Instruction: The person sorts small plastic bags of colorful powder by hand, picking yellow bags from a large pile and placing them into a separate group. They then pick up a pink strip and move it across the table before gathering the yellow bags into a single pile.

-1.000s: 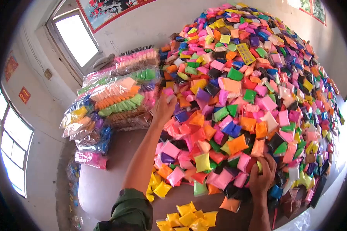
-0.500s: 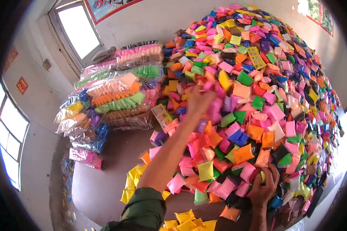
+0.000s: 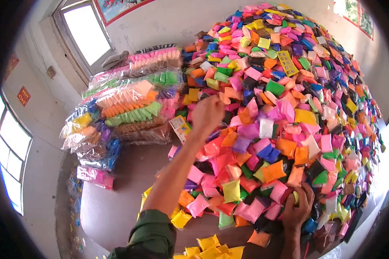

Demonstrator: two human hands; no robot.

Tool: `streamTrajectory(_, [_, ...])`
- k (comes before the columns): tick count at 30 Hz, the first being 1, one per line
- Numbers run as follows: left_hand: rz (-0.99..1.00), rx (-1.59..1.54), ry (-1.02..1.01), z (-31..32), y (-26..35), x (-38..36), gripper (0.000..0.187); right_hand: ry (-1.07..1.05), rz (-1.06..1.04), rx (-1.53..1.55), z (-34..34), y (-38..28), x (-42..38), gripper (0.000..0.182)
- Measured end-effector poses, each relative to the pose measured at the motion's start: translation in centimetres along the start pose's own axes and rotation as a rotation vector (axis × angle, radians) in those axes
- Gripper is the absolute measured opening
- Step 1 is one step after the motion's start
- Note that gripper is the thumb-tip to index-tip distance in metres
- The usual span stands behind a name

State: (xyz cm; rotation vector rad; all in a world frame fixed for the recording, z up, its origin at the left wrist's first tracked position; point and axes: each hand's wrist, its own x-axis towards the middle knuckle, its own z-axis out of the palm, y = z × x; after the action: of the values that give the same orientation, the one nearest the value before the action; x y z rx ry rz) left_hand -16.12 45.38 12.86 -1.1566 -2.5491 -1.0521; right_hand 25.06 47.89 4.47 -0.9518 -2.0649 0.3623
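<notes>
My left hand (image 3: 208, 115), at the end of an arm in a dark green sleeve, is closed over the left flank of a big heap of coloured packets (image 3: 274, 170). Its fingertips are turned away, so whatever they grip is hidden; a peach packet (image 3: 232, 93) lies just beyond them. Low on the heap's front edge, my right hand (image 3: 297, 205) has its fingers curled, with a yellow-green packet (image 3: 295, 197) showing between thumb and fingers. A white packet (image 3: 266, 128) and a yellow packet (image 3: 305, 116) lie on the heap between the hands.
Clear bags of sorted packets (image 3: 134, 101) are stacked left of the heap on the brown table (image 3: 116, 207). Yellow packets (image 3: 209, 248) sit at the near edge, more beside my left forearm. A printed card (image 3: 180, 128) leans by the heap; another yellow card (image 3: 287, 64) lies higher up.
My left hand has drawn back leftward from the heap and closed. Packets around its earlier spot have shifted: a white one now shows, and a yellow one lies farther right. My right hand stays put.
</notes>
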Motion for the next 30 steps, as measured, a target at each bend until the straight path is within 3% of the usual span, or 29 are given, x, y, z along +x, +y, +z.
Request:
streamTrajectory(2, [0.085,0.211,0.05,1.4,-6.8,0.3,0.021,-0.011,-0.001,0.001,0.1,0.1,0.0,0.028])
streamTrajectory(5, [0.069,0.235,0.031,3.8,-10.5,1.6,0.024,-0.014,0.019,-0.004,0.0,0.2,-0.1,0.029])
streamTrajectory(8, [0.126,0.23,0.042,4.9,-10.6,2.8,0.032,-0.02,0.026,-0.012,0.0,0.0,0.0,0.029])
streamTrajectory(11, [0.033,0.285,0.022,4.9,-10.0,3.4,0.035,-0.02,0.021,-0.014,0.0,0.0,0.0,0.029])
streamTrajectory(14, [0.121,0.14,0.073,3.5,-8.3,2.4,0.034,-0.007,0.012,-0.014,0.0,-0.2,0.2,0.027])
streamTrajectory(17, [0.022,-0.105,0.083,1.3,-7.7,1.8,0.034,0.005,0.012,0.001,0.0,-0.4,0.2,0.026])
streamTrajectory(20, [-0.165,-0.136,0.148,0.2,-9.4,3.3,0.043,0.012,0.011,0.004,0.2,-0.1,0.0,0.026])
streamTrajectory(23, [-0.043,0.068,0.306,4.0,-16.9,7.0,0.052,0.006,0.013,-0.015,0.2,0.2,0.0,0.026])
streamTrajectory(26, [-0.166,0.262,0.324,4.0,-16.3,7.6,0.061,0.001,0.015,-0.031,0.2,0.4,-0.1,0.026])
streamTrajectory(27, [-0.22,0.291,0.232,3.8,-16.6,8.1,0.065,0.002,0.014,-0.033,0.2,0.3,0.0,0.026])
streamTrajectory(30, [-0.174,0.068,0.339,5.0,-16.4,8.0,0.073,0.01,0.039,-0.013,0.1,-0.2,0.2,0.025])
